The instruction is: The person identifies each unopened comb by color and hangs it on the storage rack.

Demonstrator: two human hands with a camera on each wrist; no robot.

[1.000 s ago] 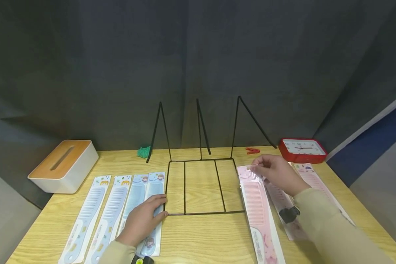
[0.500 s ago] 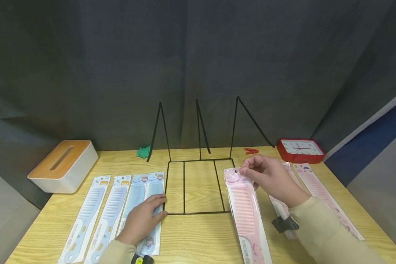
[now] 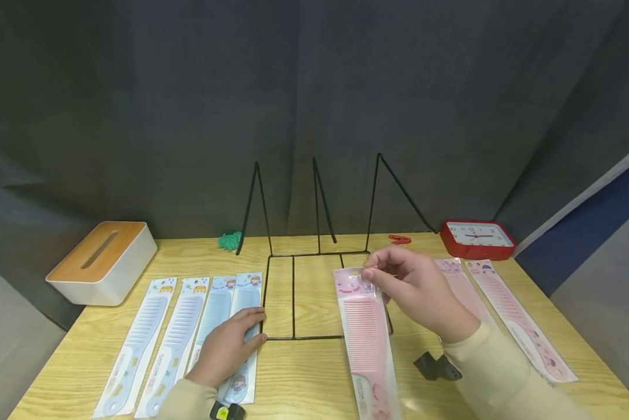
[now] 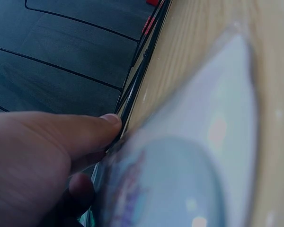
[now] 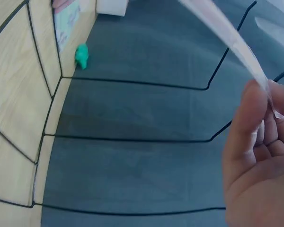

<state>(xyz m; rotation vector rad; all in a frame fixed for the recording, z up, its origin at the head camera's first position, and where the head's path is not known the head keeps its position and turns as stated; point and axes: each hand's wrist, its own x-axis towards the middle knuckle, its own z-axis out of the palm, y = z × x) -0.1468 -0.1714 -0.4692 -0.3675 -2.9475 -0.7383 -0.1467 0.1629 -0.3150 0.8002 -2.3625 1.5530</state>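
My right hand (image 3: 416, 291) pinches the top edge of a pink packaged comb (image 3: 364, 335) between thumb and fingers. The comb hangs slanted in front of the right part of a black wire rack (image 3: 294, 297), its lower end cut off by the picture edge. In the right wrist view, the package (image 5: 236, 45) shows edge-on from the fingertips. My left hand (image 3: 229, 349) lies over blue packaged combs (image 3: 247, 298), its fingertips touching the rack's left rail. Close up in the left wrist view, a nearly straight digit (image 4: 92, 132) reaches the rail (image 4: 142, 71). The rack's three prongs carry nothing.
Two more blue-white packaged combs (image 3: 180, 326) lie at left, and pink ones (image 3: 519, 321) at right. Along the back stand a wood-topped tissue box (image 3: 104, 274) and a red clock (image 3: 479, 240), with green string (image 3: 229, 241) and a red clip (image 3: 400, 239).
My right hand has moved left with the pink comb, from beside the rack's right edge to in front of it. My left hand has stayed at the rack's left rail.
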